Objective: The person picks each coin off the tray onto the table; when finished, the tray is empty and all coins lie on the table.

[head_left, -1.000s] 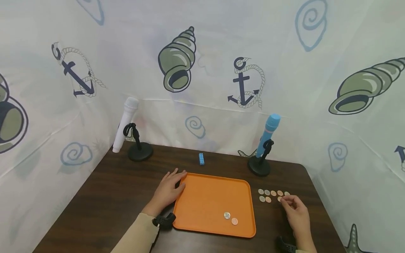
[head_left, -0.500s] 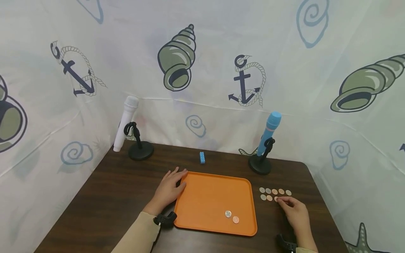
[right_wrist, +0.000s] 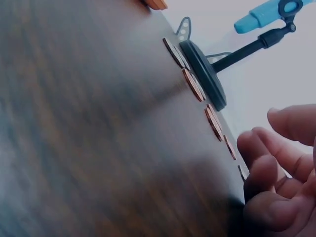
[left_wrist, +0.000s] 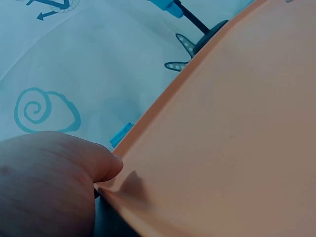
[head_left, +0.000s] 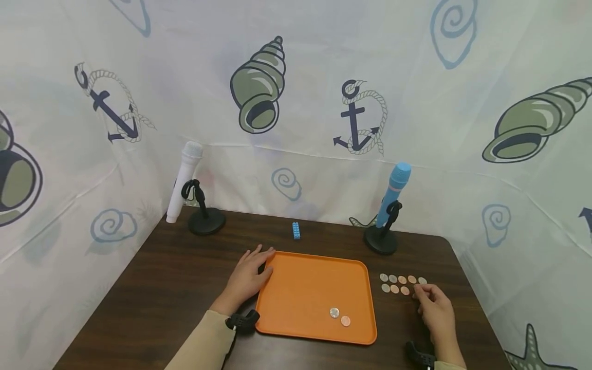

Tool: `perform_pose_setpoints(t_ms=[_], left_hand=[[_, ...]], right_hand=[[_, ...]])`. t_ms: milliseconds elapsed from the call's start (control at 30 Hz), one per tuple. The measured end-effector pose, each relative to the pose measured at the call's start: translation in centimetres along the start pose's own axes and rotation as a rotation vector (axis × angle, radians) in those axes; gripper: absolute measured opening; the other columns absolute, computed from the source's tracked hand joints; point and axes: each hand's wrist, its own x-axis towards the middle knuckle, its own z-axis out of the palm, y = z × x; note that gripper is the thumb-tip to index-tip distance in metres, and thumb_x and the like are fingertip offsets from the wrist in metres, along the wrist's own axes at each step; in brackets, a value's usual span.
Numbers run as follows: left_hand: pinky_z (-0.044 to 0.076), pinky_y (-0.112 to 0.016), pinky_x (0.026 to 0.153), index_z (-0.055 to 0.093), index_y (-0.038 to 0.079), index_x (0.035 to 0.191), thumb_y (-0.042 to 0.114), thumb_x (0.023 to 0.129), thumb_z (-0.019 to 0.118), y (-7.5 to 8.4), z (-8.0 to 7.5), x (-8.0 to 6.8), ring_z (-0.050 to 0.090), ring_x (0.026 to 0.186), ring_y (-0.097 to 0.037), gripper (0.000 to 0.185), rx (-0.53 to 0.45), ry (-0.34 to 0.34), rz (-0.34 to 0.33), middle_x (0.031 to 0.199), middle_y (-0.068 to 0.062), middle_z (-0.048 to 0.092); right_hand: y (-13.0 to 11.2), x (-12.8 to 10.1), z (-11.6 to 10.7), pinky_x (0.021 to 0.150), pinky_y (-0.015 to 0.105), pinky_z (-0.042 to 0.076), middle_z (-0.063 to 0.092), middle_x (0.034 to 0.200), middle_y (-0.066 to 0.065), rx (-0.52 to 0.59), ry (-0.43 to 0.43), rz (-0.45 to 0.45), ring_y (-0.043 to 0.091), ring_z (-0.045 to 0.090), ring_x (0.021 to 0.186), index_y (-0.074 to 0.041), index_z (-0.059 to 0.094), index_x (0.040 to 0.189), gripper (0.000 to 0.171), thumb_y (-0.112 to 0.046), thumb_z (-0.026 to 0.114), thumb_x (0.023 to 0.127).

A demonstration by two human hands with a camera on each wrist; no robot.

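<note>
My left hand (head_left: pixel 245 280) rests with spread fingers at the back left corner of an orange tray (head_left: pixel 310 288). In the left wrist view a fingertip lies over the tray's rim (left_wrist: pixel 148 116). On the tray lie a silver coin (head_left: pixel 334 312) and a copper coin (head_left: pixel 345 321). To its right, two rows of silver and copper coins lie on the table, the front row ending in a copper coin (head_left: pixel 405 291). My right hand (head_left: pixel 437 311) is just right of that coin. The right wrist view shows its thumb and loosely bent fingers (right_wrist: pixel 264 173) apart, with nothing between them.
A white microphone (head_left: pixel 184 180) leans on a black stand (head_left: pixel 206 222) at the back left. At the back right stands a blue microphone (head_left: pixel 393 195) on its own base (head_left: pixel 380 240). Behind the tray lies a small blue toy brick (head_left: pixel 296 230) on the dark wooden table (head_left: pixel 152 288).
My right hand slid a copper coin left into the front row beside the others, let go of it and drew back slightly right. My left hand has stayed on the tray.
</note>
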Motion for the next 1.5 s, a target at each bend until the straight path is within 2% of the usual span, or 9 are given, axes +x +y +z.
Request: perform_pose_setpoints(t_ms=[167, 300, 433, 533, 633, 767, 933, 1267, 1500], left_hand=[[0.016, -0.062, 0.138, 0.059, 0.017, 0.160, 0.028, 0.108, 0.071, 0.1, 0.1, -0.1, 0.035, 0.166, -0.033, 0.054, -0.008, 0.002, -0.004, 0.166, -0.002, 0.055], [0.016, -0.063, 0.138, 0.060, 0.016, 0.158, 0.026, 0.107, 0.072, 0.3, -0.1, -0.1, 0.036, 0.165, -0.035, 0.054, -0.022, 0.015, -0.001, 0.165, -0.004, 0.056], [0.017, -0.063, 0.138, 0.060, 0.016, 0.158, 0.026, 0.107, 0.073, 0.3, -0.2, -0.2, 0.036, 0.165, -0.034, 0.054, -0.021, 0.019, 0.000, 0.165, -0.004, 0.056], [0.016, -0.062, 0.139, 0.060, 0.017, 0.159, 0.028, 0.107, 0.072, 0.2, -0.1, -0.3, 0.035, 0.166, -0.032, 0.054, -0.010, 0.010, -0.010, 0.166, -0.002, 0.056], [0.016, -0.062, 0.139, 0.060, 0.017, 0.159, 0.028, 0.107, 0.073, 0.1, 0.0, -0.3, 0.035, 0.166, -0.032, 0.055, -0.013, 0.013, -0.007, 0.165, -0.002, 0.056], [0.017, -0.062, 0.138, 0.060, 0.018, 0.158, 0.028, 0.107, 0.073, 0.0, 0.2, -0.3, 0.036, 0.165, -0.032, 0.055, -0.007, 0.026, -0.001, 0.165, -0.001, 0.057], [0.018, -0.063, 0.138, 0.061, 0.017, 0.158, 0.028, 0.106, 0.073, -0.1, 0.2, -0.3, 0.037, 0.165, -0.033, 0.054, -0.001, 0.034, 0.004, 0.165, -0.002, 0.057], [0.018, -0.063, 0.138, 0.061, 0.018, 0.158, 0.028, 0.106, 0.074, -0.3, 0.3, -0.5, 0.037, 0.165, -0.033, 0.054, 0.017, 0.037, -0.014, 0.164, 0.000, 0.058], [0.018, -0.064, 0.137, 0.061, 0.018, 0.158, 0.027, 0.106, 0.073, -0.2, 0.6, -0.3, 0.037, 0.165, -0.034, 0.053, 0.009, 0.037, -0.010, 0.164, 0.000, 0.058]], right_hand=[[-2.6, -1.5, 0.4, 0.052, 0.029, 0.051, 0.072, 0.091, -0.009, -0.012, -0.111, -0.049, 0.013, 0.063, 0.068, -0.006, 0.065, 0.132, 0.043, -0.042, 0.070, 0.108], [-5.7, -3.5, 1.2, 0.057, 0.029, 0.055, 0.071, 0.098, 0.003, -0.136, -0.274, -0.232, 0.016, 0.064, 0.071, -0.008, 0.070, 0.126, 0.033, -0.034, 0.074, 0.106], [-8.2, -5.2, 2.3, 0.067, 0.025, 0.058, 0.070, 0.096, 0.001, -0.298, -0.499, -0.409, 0.011, 0.064, 0.078, -0.010, 0.073, 0.120, 0.021, -0.023, 0.077, 0.104], [-9.3, -6.4, 3.5, 0.069, 0.024, 0.058, 0.071, 0.096, -0.001, -0.364, -0.635, -0.488, 0.008, 0.064, 0.081, -0.009, 0.073, 0.119, 0.020, -0.016, 0.078, 0.102], [-9.9, -7.5, 5.0, 0.066, 0.024, 0.057, 0.072, 0.096, -0.002, -0.401, -0.707, -0.522, 0.007, 0.063, 0.082, -0.011, 0.073, 0.118, 0.021, -0.014, 0.081, 0.099], [-9.9, -8.4, 6.9, 0.064, 0.024, 0.053, 0.072, 0.092, -0.005, -0.463, -0.759, -0.562, 0.005, 0.061, 0.079, -0.014, 0.073, 0.114, 0.023, -0.018, 0.085, 0.095], [-9.3, -8.6, 8.2, 0.067, 0.025, 0.048, 0.066, 0.087, -0.010, -0.543, -0.757, -0.630, 0.003, 0.056, 0.078, -0.018, 0.072, 0.108, 0.021, -0.019, 0.086, 0.093], [-8.4, -8.8, 9.7, 0.060, 0.025, 0.041, 0.055, 0.083, -0.008, -0.614, -0.701, -0.615, 0.003, 0.048, 0.071, -0.024, 0.071, 0.098, 0.018, -0.023, 0.088, 0.091], [-8.4, -8.7, 9.7, 0.061, 0.025, 0.040, 0.053, 0.083, -0.009, -0.646, -0.665, -0.607, 0.003, 0.047, 0.071, -0.025, 0.069, 0.090, 0.020, -0.023, 0.089, 0.091]])
